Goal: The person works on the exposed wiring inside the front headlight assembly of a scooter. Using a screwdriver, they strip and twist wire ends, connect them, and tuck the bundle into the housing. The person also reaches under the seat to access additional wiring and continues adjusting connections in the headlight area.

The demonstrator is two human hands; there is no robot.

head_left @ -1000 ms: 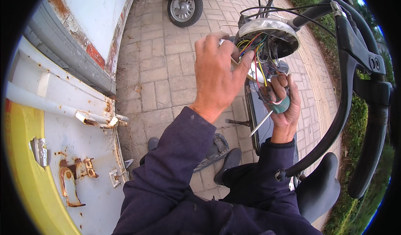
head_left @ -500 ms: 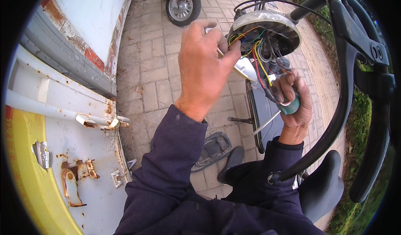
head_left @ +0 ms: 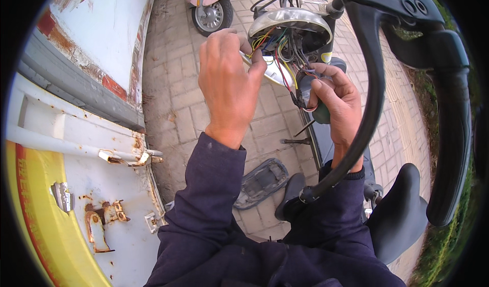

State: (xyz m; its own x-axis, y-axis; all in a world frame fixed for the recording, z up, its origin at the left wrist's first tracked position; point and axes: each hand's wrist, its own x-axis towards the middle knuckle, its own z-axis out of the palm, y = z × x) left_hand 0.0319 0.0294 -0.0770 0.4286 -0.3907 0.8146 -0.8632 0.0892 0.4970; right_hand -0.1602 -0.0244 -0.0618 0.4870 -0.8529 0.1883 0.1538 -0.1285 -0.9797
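An opened round headlamp housing (head_left: 289,21) with a silver rim hangs from the bike, with several coloured wires (head_left: 278,45) spilling down. My left hand (head_left: 227,83) is closed beside them, at the left edge of a white casing (head_left: 277,70); what its fingertips grip is hidden. Below and right of the housing, my right hand (head_left: 342,106) is wrapped round a green-handled screwdriver (head_left: 322,113), its thumb and fingers also at a dark bundle of wire ends (head_left: 300,96). The screwdriver's shaft points down-left.
Black handlebars and frame (head_left: 443,108) fill the right, above a black saddle (head_left: 397,215). A pink scooter (head_left: 211,14) stands behind. A rusty white-and-yellow metal door (head_left: 86,180) is at left. A grey tray-like piece (head_left: 260,182) lies on the paving by my feet.
The housing, wires and both hands have shifted up-left in the view. My right hand has turned, bringing its thumb up onto the wires and tucking the screwdriver further behind its fingers.
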